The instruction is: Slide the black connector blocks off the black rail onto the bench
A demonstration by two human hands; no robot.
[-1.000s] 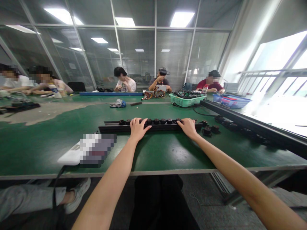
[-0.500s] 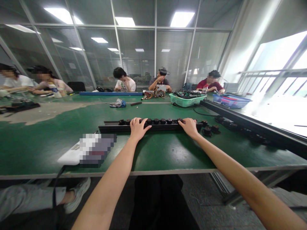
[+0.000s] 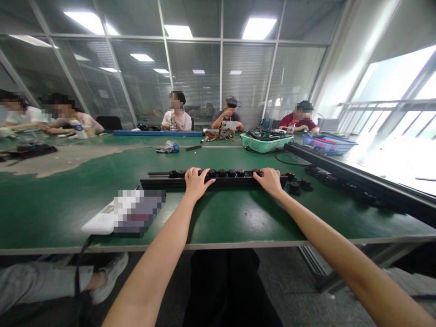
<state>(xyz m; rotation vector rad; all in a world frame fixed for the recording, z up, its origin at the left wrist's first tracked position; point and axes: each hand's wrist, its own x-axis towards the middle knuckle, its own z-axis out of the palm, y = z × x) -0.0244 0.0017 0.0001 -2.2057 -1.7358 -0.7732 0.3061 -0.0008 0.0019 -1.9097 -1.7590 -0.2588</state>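
Note:
A long black rail [image 3: 160, 183] lies across the green work table, carrying a row of several round black parts [image 3: 231, 173] along its top. My left hand [image 3: 199, 183] lies palm down over the rail, with its fingers curled across it near the middle. My right hand [image 3: 270, 181] rests the same way on the rail's right part. Several loose black parts [image 3: 294, 187] stand on the table just past the rail's right end. The parts under my palms are hidden.
A long black extrusion [image 3: 354, 182] runs along the table's right side. A white item, partly pixelated [image 3: 98, 223], lies near the front edge. A green basket [image 3: 266, 142] and a blue basket [image 3: 329, 144] stand at the back. Several people sit beyond, working at tables.
My hands and the rail stay in almost the same place. The person seated straight ahead at the far table has raised their head.

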